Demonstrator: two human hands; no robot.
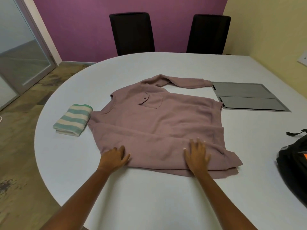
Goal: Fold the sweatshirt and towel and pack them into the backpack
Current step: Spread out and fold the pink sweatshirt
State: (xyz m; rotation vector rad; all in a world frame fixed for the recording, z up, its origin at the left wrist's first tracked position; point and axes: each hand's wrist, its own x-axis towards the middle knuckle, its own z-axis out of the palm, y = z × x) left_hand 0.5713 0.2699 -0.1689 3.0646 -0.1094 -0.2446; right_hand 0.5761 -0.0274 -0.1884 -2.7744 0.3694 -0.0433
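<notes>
Head view: the mauve sweatshirt (162, 120) lies flat on the white bench (149, 200), neck to the left, hem to the right, buttoned chest pocket upward. Its near sleeve is folded along the near edge; the far sleeve reaches toward a grey panel (245, 97). The striped towel (73, 120), already folded, sits just beside the shoulder. The black backpack (294, 163) lies at the right edge. The left grip (115, 156) and right grip (196, 155) both press flat on the folded sleeve, fingers straight and spread, holding nothing.
</notes>
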